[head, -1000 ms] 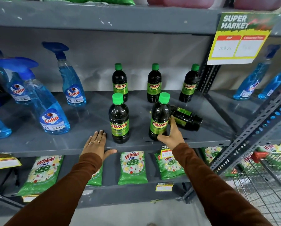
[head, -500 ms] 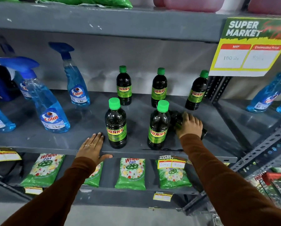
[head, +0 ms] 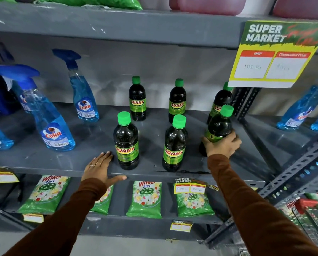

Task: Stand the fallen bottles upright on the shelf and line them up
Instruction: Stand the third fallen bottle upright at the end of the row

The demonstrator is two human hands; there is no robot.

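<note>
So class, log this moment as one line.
right hand: gripping tilted Sunny bottle | left hand: flat on shelf | five bottles upright

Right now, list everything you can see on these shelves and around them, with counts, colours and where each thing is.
Sunny bottles: six, dark with green caps; three at back, two upright in front, one tilted in the right hand, middle shelf.
Colin spray bottles: at least six, blue; left part of the middle shelf and the neighbouring shelf at right.
Wheel packets: at least four, green; lower shelf.
Price sign: one, green and yellow; hanging from the upper shelf, right.
Small price tags: several, yellow; shelf edges.
Trolley: one, wire with red handle; bottom right.
Hands: left flat on the shelf edge; right gripping the tilted bottle.
</note>
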